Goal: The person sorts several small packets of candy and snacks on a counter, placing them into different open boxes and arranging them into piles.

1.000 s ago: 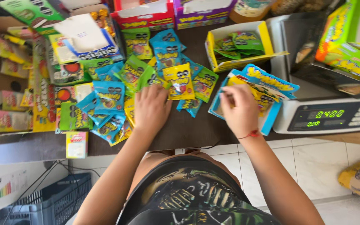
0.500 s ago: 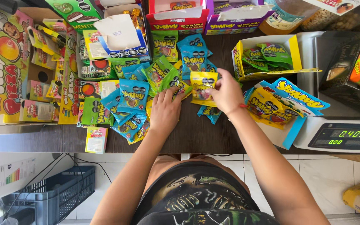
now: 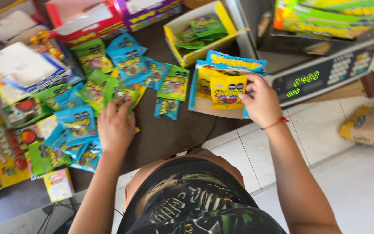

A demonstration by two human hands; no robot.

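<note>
While the right hand point(image 3: 260, 104) pinches a yellow candy packet point(image 3: 227, 90) over the blue display box point(image 3: 221, 82) at the front edge of the counter point(image 3: 169, 138), the left hand point(image 3: 116, 125) lies flat, fingers spread, on loose blue and green packets point(image 3: 104, 93). Bare dark counter stays open between both hands; a scale point(image 3: 325, 73) crowds the right.

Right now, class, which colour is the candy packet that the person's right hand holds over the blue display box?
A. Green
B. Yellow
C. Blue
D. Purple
B: the right hand pinches a yellow packet at the blue display box, while the left hand rests on the green and blue packets spread on the dark counter.
</note>
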